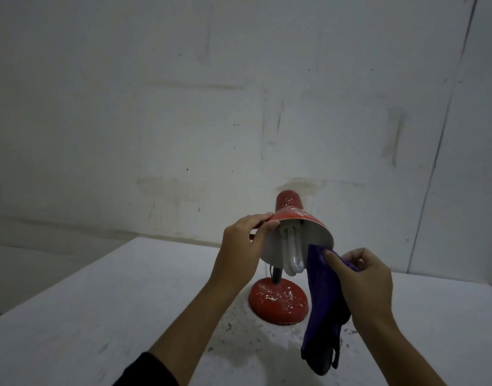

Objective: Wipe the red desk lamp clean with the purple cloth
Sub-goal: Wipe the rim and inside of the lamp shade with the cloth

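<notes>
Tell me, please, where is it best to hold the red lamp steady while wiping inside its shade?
Probably the shade's rim, approached from the left, as the left hand does. The thin edge allows a pinch and keeps fingers off the bulb; the right hand brings the purple cloth.

Dim, bluish, grainy light, soft shadows, wide-angle bending at the edges, mild blur throughout.

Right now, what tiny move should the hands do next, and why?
Probably press the purple cloth up against the lamp shade. The left hand already steadies the shade's rim, and the right hand holds the cloth right by its lower edge, mostly dangling.
</notes>
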